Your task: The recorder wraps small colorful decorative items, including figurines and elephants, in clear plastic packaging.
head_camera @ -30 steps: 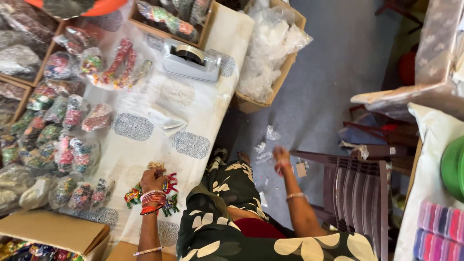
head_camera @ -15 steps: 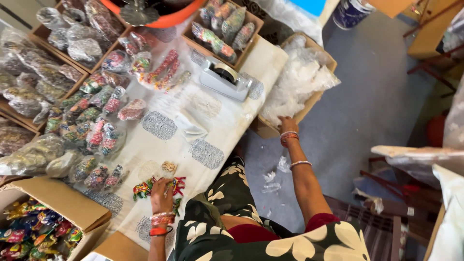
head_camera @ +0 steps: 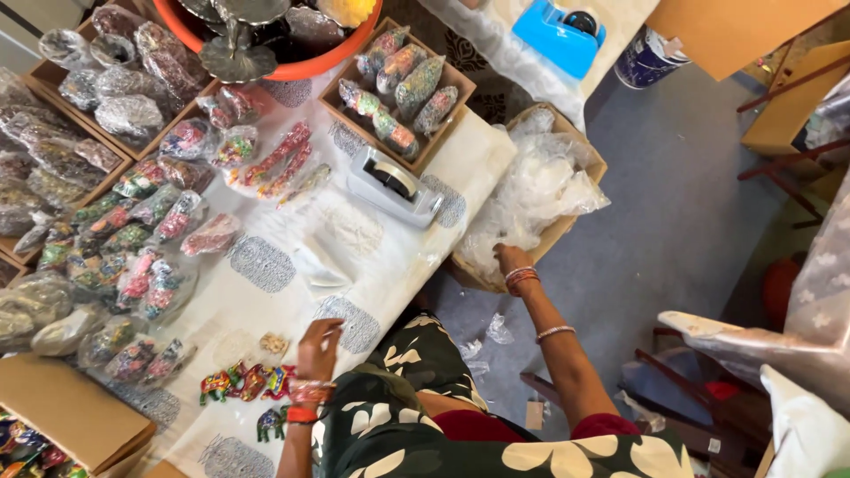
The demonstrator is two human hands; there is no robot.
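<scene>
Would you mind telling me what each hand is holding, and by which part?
Left hand holds nothing visible, hovering above the painted figurines. Right hand reaches into the basket of clear plastic bags; any grip is hidden.

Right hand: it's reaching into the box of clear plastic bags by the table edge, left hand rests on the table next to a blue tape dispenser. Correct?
Not quite. In the head view the left hand rests beside small painted elephant figures; the nearest tape dispenser is white and lies further up the table. The right hand does reach into the box of clear plastic bags.
</scene>
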